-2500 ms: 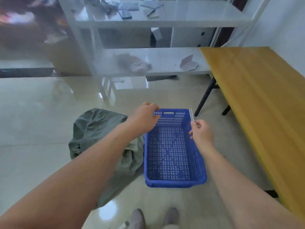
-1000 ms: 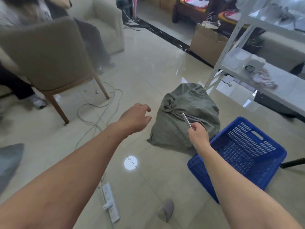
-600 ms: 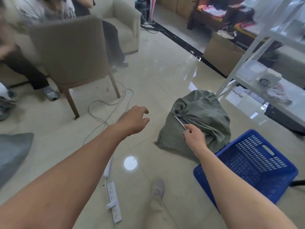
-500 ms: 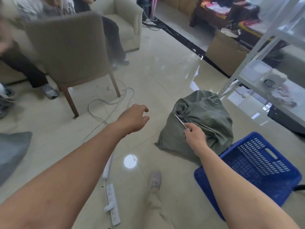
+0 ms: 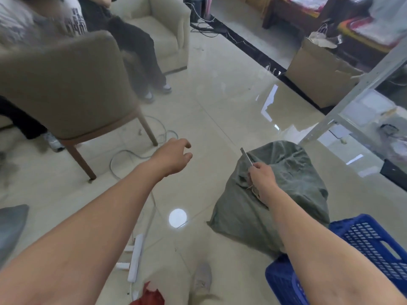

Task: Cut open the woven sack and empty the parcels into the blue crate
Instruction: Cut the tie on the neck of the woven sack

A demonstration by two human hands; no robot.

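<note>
A grey-green woven sack [image 5: 293,186] sits bulging on the tiled floor, its tied neck at the upper left. My right hand [image 5: 262,178] is over that neck and grips a thin metal knife [image 5: 247,158] with the blade pointing up and away. My left hand [image 5: 174,158] hovers over bare floor to the left of the sack, fingers loosely curled, holding nothing. The blue crate [image 5: 361,258] stands on the floor at the lower right, partly behind my right forearm, with its rim close to the sack.
A brown chair [image 5: 66,89] stands at the left with a white cable [image 5: 132,155] looping by its legs. A power strip [image 5: 135,257] lies near my feet. Seated people and an armchair [image 5: 163,34] are behind; a cardboard box [image 5: 319,71] and metal shelving [image 5: 356,91] stand at the right.
The view has swung left and closer; the sack and crate now sit further right and lower. My right hand with the knife has reached over the sack's neck. My left hand stays out, empty.
</note>
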